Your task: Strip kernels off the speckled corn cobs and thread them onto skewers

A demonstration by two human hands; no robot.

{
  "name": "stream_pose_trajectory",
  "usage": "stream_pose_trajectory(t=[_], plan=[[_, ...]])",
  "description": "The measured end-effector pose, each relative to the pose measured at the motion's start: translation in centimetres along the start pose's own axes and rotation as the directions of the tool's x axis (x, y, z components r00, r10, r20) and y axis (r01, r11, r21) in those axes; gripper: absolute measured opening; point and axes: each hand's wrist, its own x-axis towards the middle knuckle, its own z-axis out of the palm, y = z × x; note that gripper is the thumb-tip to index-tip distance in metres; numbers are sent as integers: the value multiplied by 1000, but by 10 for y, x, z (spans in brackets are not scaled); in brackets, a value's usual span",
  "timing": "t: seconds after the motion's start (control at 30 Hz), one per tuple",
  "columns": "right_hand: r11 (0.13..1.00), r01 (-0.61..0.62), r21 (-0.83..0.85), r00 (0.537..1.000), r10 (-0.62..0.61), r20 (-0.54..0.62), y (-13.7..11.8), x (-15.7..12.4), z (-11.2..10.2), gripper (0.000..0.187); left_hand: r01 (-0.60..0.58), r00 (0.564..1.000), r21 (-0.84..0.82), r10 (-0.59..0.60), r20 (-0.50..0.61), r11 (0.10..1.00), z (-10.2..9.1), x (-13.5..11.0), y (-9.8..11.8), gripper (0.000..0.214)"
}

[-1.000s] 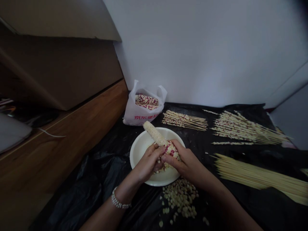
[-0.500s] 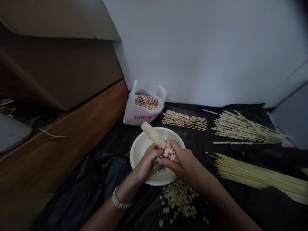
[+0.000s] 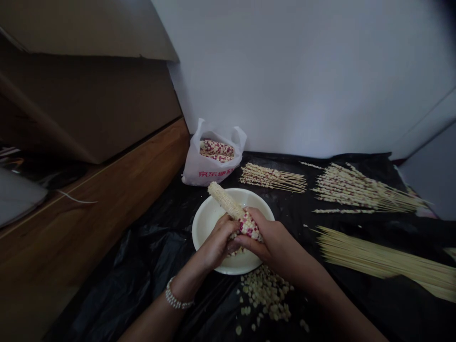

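Both hands hold a corn cob (image 3: pixel 228 203) slantwise over a white bowl (image 3: pixel 206 219). The cob's far half is stripped bare; red and white kernels remain at the near end. My right hand (image 3: pixel 270 240) is wrapped round the kernelled end. My left hand (image 3: pixel 215 244), with a bead bracelet on the wrist, is closed against the cob, thumb pressed on the kernels. A few loose kernels lie in the bowl under the hands. A heap of shelled kernels (image 3: pixel 265 294) lies on the black plastic sheet just in front of the bowl.
A white plastic bag (image 3: pixel 213 159) with more cobs stands behind the bowl by the wall. Skewers threaded with kernels (image 3: pixel 272 178) lie behind and to the right (image 3: pixel 359 192). A bundle of bare bamboo skewers (image 3: pixel 384 261) lies at right. Wooden furniture (image 3: pixel 89 199) borders the left.
The cob has shifted slightly left and lower. My right hand has slid a little along the kernelled end; my left thumb keeps working at the kernels.
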Motion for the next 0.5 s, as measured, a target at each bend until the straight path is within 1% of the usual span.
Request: stream_pose_trajectory(t=[0.07, 0.17, 0.27, 0.4, 0.5], plan=[[1000, -5, 12, 1000, 5, -1, 1, 0, 0, 44, 1, 1000, 0, -1, -1, 1000, 3, 0, 4, 13], [999, -17, -47, 1000, 17, -8, 3, 1, 2, 46, 9, 1000, -1, -9, 24, 1000, 10, -1, 12, 14], [999, 4, -53, 1000, -5, -24, 6, 3, 5, 45, 28, 999, -14, -28, 25, 1000, 19, -1, 18, 17], [997, 19, 79, 999, -16, -37, 13, 5, 6, 34, 63, 997, -28, -64, -35, 998, 27, 0, 20, 19], [983, 17, 183, 1000, -13, -25, 16, 6, 3, 29, 71, 997, -88, -74, -31, 994, 27, 1, 22, 19]])
